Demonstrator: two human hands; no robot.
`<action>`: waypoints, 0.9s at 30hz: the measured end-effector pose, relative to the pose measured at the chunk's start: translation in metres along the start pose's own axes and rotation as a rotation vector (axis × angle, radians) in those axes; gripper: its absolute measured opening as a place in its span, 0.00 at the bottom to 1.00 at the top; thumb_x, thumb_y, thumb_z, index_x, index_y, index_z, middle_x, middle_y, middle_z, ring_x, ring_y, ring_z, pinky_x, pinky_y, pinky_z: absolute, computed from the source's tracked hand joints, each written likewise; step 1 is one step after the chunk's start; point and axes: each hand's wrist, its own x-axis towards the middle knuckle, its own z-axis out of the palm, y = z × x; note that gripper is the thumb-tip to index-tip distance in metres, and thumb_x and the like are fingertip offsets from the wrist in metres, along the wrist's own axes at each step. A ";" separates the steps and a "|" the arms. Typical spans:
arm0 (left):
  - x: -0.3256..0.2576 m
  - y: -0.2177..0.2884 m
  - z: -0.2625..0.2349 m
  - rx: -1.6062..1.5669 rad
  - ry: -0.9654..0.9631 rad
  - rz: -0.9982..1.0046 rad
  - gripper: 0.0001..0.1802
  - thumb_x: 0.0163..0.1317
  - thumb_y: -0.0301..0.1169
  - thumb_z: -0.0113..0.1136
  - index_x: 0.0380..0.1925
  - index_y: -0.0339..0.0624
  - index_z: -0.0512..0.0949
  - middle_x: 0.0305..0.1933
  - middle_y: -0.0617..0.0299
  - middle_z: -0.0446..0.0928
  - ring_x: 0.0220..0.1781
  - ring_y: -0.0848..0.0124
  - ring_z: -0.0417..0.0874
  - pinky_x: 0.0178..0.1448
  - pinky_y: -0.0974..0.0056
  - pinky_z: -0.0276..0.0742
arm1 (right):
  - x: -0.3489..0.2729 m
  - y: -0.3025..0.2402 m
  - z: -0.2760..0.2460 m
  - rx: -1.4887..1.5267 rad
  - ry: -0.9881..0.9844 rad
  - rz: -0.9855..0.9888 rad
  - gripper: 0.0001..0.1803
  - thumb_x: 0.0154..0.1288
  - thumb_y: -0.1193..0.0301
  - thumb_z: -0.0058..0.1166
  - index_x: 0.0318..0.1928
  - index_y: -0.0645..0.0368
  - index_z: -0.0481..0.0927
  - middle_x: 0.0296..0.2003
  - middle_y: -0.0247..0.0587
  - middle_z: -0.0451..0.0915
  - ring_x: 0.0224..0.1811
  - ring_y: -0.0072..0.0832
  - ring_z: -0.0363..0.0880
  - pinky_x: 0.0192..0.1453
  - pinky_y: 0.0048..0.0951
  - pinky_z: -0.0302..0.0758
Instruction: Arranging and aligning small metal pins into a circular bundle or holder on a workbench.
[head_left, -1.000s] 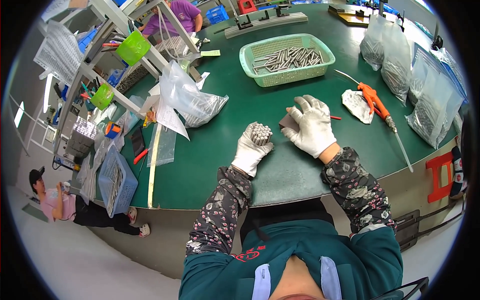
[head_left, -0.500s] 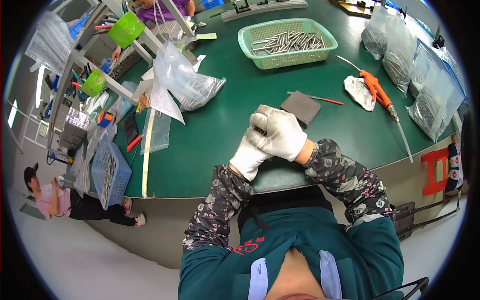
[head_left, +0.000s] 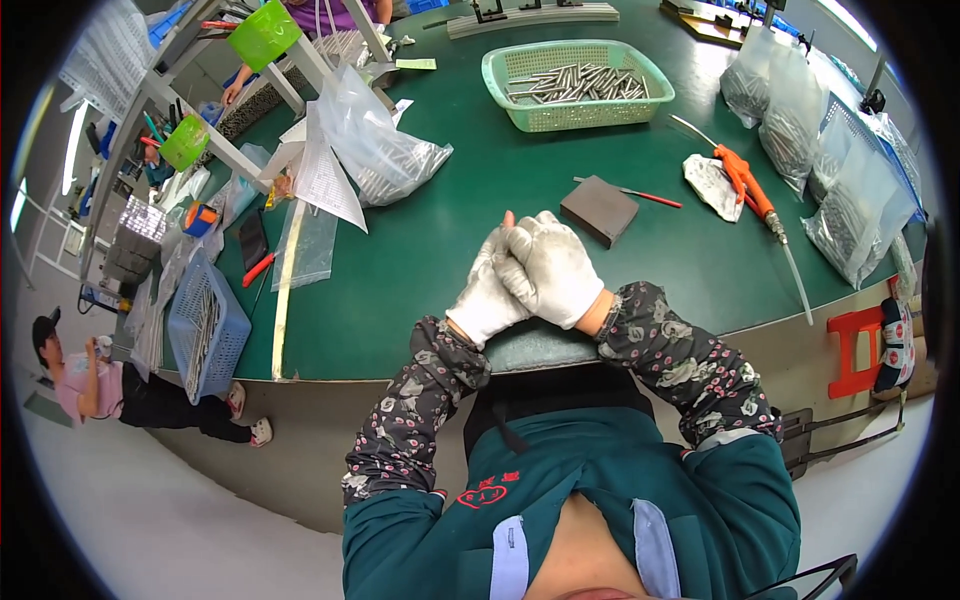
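Observation:
Both my hands wear white gloves and are pressed together above the near part of the green table. My left hand lies underneath, closed, with one bare fingertip showing at the top. Over it folds my right hand, its fingers curled against the left. Anything held between them is hidden. Just beyond my right hand rests a dark grey square block. A thin red-handled tool lies behind that block.
A pale green basket of metal pins stands at the back. To the right lie an orange air gun, a white cloth and bags of parts. At left are a plastic bag, papers, and a blue basket.
My clasped hands have shifted slightly and the fingers have moved; a bare fingertip now shows at the top. The whole view has tilted a little. The things on the table stay put.

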 end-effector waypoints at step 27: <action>-0.009 0.005 0.016 0.926 0.149 0.160 0.56 0.38 0.17 0.62 0.66 0.45 0.40 0.36 0.65 0.73 0.35 0.80 0.74 0.44 0.75 0.72 | -0.027 0.036 0.005 1.503 0.277 0.736 0.18 0.65 0.58 0.39 0.44 0.59 0.71 0.36 0.36 0.72 0.38 0.25 0.70 0.39 0.27 0.70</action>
